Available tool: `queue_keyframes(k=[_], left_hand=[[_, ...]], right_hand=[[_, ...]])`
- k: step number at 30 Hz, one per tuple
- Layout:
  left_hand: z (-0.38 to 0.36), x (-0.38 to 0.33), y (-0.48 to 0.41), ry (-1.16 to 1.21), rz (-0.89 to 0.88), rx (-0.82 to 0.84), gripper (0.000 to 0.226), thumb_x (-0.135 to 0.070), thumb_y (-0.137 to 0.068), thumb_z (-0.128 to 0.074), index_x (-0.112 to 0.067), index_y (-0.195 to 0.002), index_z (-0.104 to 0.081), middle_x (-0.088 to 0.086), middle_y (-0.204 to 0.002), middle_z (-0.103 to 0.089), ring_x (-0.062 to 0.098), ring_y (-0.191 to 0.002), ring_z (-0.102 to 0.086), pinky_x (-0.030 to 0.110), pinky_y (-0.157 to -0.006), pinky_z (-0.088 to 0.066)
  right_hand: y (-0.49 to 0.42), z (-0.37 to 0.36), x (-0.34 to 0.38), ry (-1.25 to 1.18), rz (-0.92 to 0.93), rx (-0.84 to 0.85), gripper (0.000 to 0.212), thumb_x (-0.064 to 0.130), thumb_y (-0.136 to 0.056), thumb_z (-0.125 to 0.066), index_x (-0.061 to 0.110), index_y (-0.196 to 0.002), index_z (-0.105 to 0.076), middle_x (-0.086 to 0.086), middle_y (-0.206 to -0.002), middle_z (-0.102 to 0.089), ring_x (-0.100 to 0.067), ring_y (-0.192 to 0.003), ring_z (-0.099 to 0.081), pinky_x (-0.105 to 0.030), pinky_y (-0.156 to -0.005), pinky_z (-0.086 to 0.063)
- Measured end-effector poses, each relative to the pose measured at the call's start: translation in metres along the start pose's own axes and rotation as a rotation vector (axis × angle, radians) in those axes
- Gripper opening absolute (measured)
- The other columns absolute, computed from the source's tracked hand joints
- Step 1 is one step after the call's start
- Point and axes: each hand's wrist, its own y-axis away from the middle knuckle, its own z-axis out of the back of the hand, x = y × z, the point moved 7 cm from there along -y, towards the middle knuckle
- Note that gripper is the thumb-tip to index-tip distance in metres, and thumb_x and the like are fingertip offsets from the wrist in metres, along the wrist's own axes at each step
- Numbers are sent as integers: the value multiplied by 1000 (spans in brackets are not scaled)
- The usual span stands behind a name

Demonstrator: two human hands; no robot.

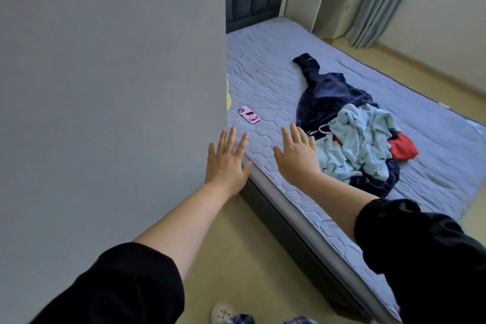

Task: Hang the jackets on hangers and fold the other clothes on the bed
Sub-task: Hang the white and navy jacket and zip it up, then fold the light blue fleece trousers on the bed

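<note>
Both your hands are empty: left hand (227, 163) and right hand (297, 158) are flat, fingers straight and spread, over the near edge of the bed (263, 66). The clothes sit in one heap just right of the right hand, not touched. The navy fleecy garment (328, 97) is at the bottom and looks soft, bulky and probably the heaviest; grab it at the collar or shoulders. The light blue printed garment (360, 144) on top looks light and floppy, so pinch an edge and lift it clear. The red piece (402, 148) is tucked at the heap's far side. A pink phone (248, 114) lies near the left hand. No readable brand, label or writing; the print is too small to read.
</note>
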Motion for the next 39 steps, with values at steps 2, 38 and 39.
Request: queue_keyframes(k=[2,38,39], left_hand=[[-10,-12,-23,14,-23,28,69,-47,-99,-28,-28,-151,13,4,-159,19,24,-147,16,49,-117,1],[-431,-85,-322,54,191,142,69,-49,-100,-26,-30,-149,19,0,-159,20,26,-147,16,54,-116,-1],[-443,-86,-324,48,215,147,69,-48,-100,-26,-31,-149,19,0,-159,20,26,-147,16,54,-116,-1]], right_hand=[[-17,-5,-19,-3,-26,12,62,43,-101,-29,15,-153,-11,-6,-162,-2,-23,-148,-1,-47,-119,-3],[-320,-438,-294,73,10,242,74,47,-94,-41,22,-154,-6,-3,-162,0,-22,-148,-2,-57,-114,-8],[-327,-449,-300,49,8,249,75,47,-94,-42,22,-153,-4,-2,-162,0,-22,-148,-2,-57,-114,-9]])
